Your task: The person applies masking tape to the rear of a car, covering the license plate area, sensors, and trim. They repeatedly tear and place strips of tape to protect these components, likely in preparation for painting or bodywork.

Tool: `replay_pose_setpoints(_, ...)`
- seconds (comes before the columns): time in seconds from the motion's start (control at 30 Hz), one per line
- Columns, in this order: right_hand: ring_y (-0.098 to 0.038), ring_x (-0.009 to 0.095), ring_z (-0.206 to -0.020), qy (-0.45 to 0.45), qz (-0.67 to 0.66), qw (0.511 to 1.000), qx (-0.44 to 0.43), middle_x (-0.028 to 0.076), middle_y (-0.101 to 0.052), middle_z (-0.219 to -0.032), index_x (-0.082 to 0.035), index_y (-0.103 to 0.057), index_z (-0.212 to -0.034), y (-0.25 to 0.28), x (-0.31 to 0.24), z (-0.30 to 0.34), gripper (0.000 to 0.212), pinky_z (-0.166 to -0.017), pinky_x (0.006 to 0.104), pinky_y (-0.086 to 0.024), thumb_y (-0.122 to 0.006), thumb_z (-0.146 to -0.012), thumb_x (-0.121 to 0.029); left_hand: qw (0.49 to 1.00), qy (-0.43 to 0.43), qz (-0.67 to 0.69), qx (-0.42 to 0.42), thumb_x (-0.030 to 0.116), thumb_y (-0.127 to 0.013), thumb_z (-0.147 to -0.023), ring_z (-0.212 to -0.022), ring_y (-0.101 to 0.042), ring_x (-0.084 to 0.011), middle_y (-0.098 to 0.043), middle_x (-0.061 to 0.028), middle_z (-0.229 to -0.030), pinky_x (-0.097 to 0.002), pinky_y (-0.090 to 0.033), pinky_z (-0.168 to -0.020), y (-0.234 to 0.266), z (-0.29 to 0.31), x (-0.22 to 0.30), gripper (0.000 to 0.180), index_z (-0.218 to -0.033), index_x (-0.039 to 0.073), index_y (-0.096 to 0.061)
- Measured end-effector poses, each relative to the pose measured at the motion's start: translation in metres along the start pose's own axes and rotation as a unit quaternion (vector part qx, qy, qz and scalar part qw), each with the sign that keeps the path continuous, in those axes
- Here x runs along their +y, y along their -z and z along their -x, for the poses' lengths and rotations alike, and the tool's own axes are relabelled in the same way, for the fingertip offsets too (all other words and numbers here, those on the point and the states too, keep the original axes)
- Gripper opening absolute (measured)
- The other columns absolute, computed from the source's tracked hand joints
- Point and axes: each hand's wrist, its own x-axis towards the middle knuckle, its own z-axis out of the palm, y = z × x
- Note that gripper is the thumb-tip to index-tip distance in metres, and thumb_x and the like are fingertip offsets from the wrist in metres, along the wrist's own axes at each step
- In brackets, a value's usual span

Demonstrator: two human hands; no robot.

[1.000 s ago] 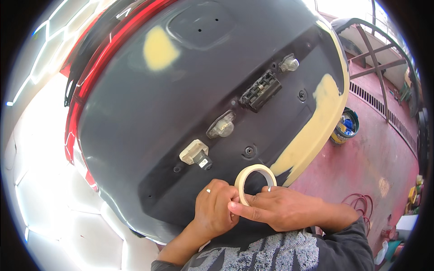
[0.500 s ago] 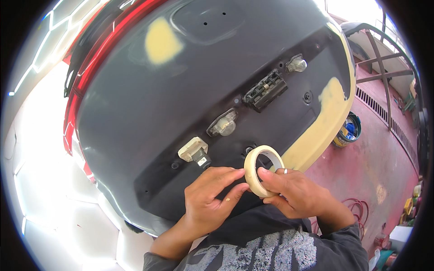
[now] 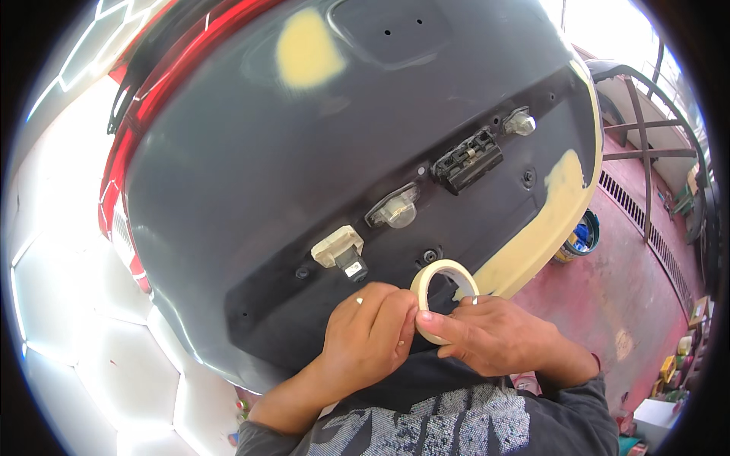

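Note:
A cream roll of masking tape (image 3: 424, 283) is held in front of the dark tailgate (image 3: 251, 175). My right hand (image 3: 498, 334) grips it, the fingers at its lower right and the thumb pressed to its lower left side. Closed against the roll's left edge, my left hand (image 3: 370, 327) pinches there; its fingertips are partly hidden. Beyond the hands, the panel bears a beige-backed part with a black connector (image 3: 338, 249), a clear lamp (image 3: 397, 210), a black latch-like part (image 3: 468, 162) and a second clear lamp (image 3: 521, 122).
Yellowish filler covers a patch (image 3: 308, 49) high on the panel and a strip (image 3: 525, 247) along its right edge. A bucket (image 3: 579, 237) stands on the reddish floor (image 3: 608, 296) beside a drain grate (image 3: 631, 205). A metal frame (image 3: 646, 137) is at the right.
My left fingers have curled closed at the roll's edge, and my right thumb has shifted from inside the ring to its lower side. The view has moved slightly, shifting the panel's parts rightward.

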Motion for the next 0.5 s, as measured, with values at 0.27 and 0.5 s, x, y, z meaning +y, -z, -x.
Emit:
replay_pose_setpoints(0.27, -0.063, 0.019, -0.058, 0.007, 0.088, 0.988, 0.125, -0.002, -0.074, -0.079, -0.002, -0.067, -0.154, 0.035, 0.012, -0.007, 0.071, -0.063, 0.0356, -0.048, -0.091, -0.093, -0.03, 0.871, 0.214, 0.43, -0.099, 0.004, -0.079, -0.104, -0.097, -0.054, -0.0115, -0.058, -0.0095, -0.119, -0.0269, -0.046, -0.089, 0.016, 0.009, -0.002, 0.017, -0.113, 0.003, -0.064)
replay_pose_setpoints(0.5, -0.051, 0.011, -0.052, 0.022, 0.277, 0.941, 0.194, -0.007, -0.066, -0.069, -0.005, -0.079, -0.141, 0.031, 0.019, -0.016, 0.044, -0.058, 0.0331, -0.036, -0.081, -0.099, -0.018, 0.898, 0.282, 0.338, 0.02, 0.007, -0.089, -0.1, -0.082, -0.068, -0.0071, -0.084, -0.0034, -0.097, -0.0254, -0.055, -0.075, 0.01, 0.013, 0.007, 0.014, -0.098, 0.004, -0.075)
